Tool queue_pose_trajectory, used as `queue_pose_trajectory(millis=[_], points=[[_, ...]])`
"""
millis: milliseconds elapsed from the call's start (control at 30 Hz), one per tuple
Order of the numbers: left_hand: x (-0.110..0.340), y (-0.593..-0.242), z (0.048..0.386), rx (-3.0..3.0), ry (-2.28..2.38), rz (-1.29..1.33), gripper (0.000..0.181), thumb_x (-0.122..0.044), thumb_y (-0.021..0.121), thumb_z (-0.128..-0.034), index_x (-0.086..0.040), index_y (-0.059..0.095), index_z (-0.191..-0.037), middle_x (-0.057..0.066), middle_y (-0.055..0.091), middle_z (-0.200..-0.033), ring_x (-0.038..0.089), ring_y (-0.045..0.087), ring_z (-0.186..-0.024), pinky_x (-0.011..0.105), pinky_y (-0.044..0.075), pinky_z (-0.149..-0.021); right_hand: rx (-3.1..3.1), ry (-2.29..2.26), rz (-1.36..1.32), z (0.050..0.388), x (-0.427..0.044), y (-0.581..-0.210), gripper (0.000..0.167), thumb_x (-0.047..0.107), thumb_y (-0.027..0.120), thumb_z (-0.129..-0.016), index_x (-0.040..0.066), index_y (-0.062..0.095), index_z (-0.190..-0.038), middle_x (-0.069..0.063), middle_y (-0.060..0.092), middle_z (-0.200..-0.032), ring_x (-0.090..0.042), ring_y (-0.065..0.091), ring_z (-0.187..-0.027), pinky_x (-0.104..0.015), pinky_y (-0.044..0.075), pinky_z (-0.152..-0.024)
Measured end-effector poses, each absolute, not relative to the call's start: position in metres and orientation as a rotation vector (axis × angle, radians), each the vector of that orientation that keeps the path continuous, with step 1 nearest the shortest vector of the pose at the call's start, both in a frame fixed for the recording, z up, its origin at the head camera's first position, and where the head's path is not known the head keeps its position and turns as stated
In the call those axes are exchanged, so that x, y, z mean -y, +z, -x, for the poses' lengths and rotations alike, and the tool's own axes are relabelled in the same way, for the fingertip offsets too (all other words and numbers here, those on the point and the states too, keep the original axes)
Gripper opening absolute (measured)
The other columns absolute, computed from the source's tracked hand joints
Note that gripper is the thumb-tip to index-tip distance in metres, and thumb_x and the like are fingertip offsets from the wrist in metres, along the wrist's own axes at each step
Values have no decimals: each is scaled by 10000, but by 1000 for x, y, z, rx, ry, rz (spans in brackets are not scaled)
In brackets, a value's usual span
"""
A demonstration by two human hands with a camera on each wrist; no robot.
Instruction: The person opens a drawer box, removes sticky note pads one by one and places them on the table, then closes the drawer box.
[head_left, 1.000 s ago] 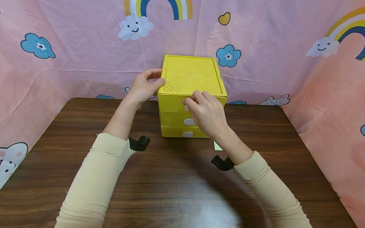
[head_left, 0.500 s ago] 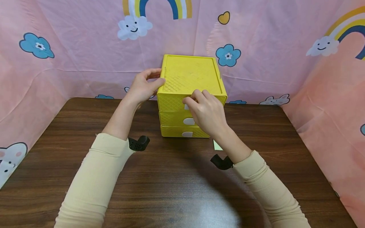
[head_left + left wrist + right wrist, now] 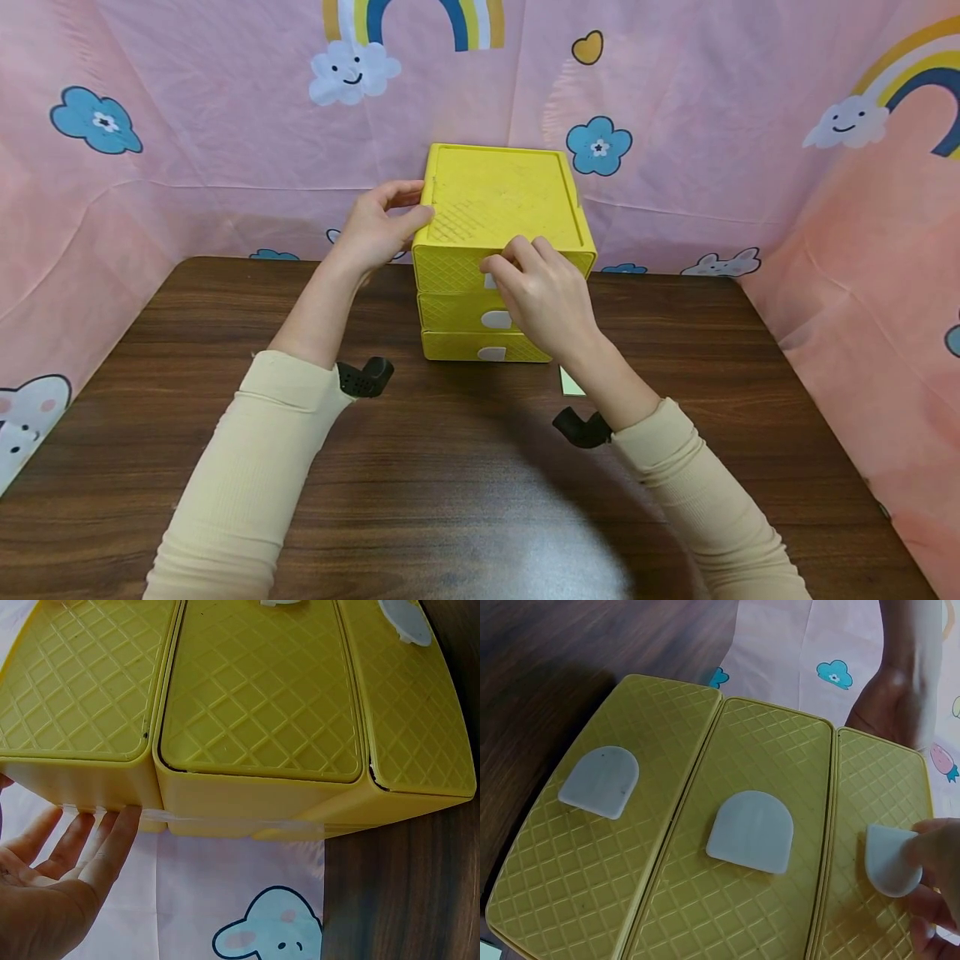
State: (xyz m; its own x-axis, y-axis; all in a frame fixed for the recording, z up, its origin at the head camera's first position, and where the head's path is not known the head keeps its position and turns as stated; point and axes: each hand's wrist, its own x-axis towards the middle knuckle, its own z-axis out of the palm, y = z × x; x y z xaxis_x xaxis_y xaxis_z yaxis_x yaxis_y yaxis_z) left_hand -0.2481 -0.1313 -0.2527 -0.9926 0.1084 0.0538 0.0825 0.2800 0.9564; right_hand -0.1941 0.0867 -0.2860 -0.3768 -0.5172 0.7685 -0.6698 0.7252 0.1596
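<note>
A yellow box of three stacked drawers (image 3: 498, 196) stands at the back of the table, each lattice-patterned front bearing a white knob. All three drawers sit closed. At the box's left side, my left hand (image 3: 378, 229) rests its thumb on the top edge. In the left wrist view the fingers (image 3: 112, 844) of that hand lie straight against the side wall. My right hand (image 3: 547, 296) pinches the top drawer's white knob (image 3: 889, 859) between thumb and fingers. The middle drawer's knob (image 3: 751, 832) and the bottom drawer's knob (image 3: 600, 781) are untouched.
A small pale green paper (image 3: 572, 383) lies on the dark wooden table (image 3: 450, 467), partly hidden by the right forearm. Behind and beside the table hangs a pink patterned cloth (image 3: 675, 83). Black wrist devices (image 3: 366, 377) stick out from both cuffs.
</note>
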Motion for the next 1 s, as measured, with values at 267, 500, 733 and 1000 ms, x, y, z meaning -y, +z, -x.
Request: queue_pose_trajectory(millis=[267, 500, 733, 1000], points=[[131, -253, 248, -2492, 1863, -178, 509, -247, 567, -905, -160, 421, -1385, 53, 444, -1348, 181, 547, -1052, 244, 516, -781, 2109, 290, -908, 189, -91, -289, 134, 120, 595, -882, 114, 699, -967, -51, 587, -881, -195, 468, -688, -234, 403, -509], [132, -253, 248, -2494, 1864, -178, 507, -249, 565, -906, -157, 423, -1383, 52, 447, -1348, 178, 558, -1024, 227, 516, -752, 2128, 430, -917, 183, -95, -293, 183, 124, 643, -856, 119, 667, -1037, -64, 591, -984, -221, 524, -791, -299, 467, -554], [131, -253, 248, -2489, 1877, -180, 510, -246, 569, -904, -146, 424, -1383, 58, 451, -1348, 185, 553, -1048, 235, 524, -766, 2144, 554, -833, 176, -99, -303, 265, 111, 672, -827, 118, 636, -1090, -79, 586, -1040, -226, 556, -862, -341, 496, -613], [132, -252, 247, -2515, 1840, -180, 507, -266, 564, -906, -158, 425, -1382, 52, 441, -1350, 186, 532, -1082, 229, 516, -758, 2128, 706, -748, 172, -102, -319, 336, 96, 692, -804, 73, 609, -1129, -104, 566, -1028, -219, 562, -903, -336, 489, -703]])
